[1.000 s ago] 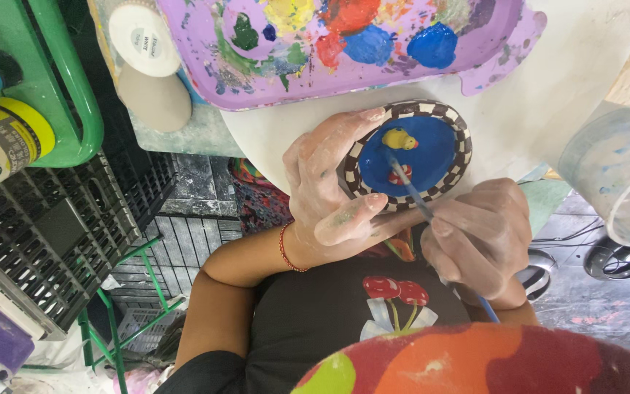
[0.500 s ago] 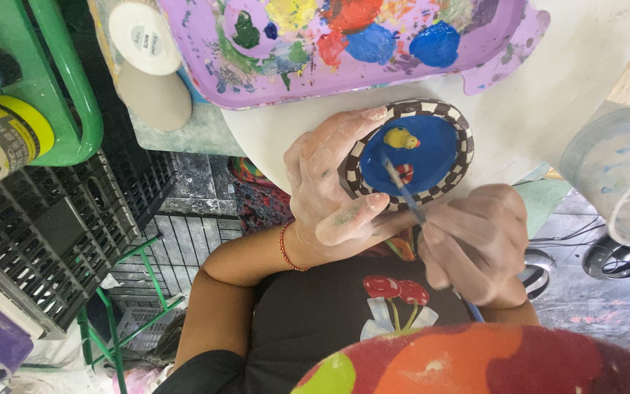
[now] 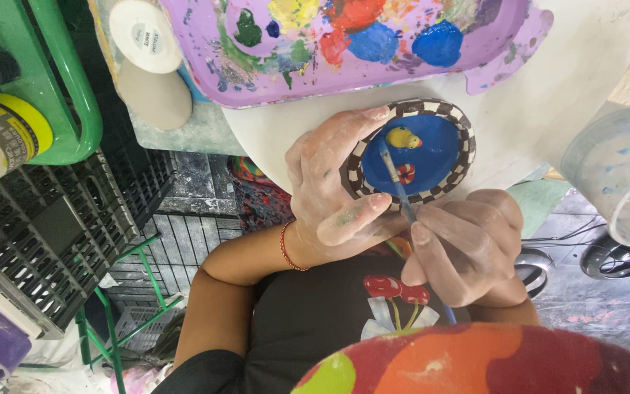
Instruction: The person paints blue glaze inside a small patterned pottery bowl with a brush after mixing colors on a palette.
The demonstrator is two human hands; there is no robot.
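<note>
My left hand (image 3: 329, 190), smeared with paint and wearing a red thread bracelet, grips the left rim of a small round dish (image 3: 442, 142). The dish is blue inside with a black-and-white checked rim, a yellow shape and a small red-and-white shape. My right hand (image 3: 468, 248) pinches a thin blue-handled paintbrush (image 3: 394, 175). Its tip rests on the blue inside of the dish, left of the yellow shape. The dish lies at the near edge of a white table (image 3: 548, 102).
A purple palette tray (image 3: 490, 58) with blobs of many paint colours lies beyond the dish. A pale paint-stained cup (image 3: 621, 175) stands at the right. At the left are a green basket (image 3: 74, 95), a yellow paint bottle (image 3: 1, 142), white lids (image 3: 144, 36) and a black crate (image 3: 60, 233).
The brush tip has slid a little farther up the blue inside of the dish. My left hand keeps its grip on the rim.
</note>
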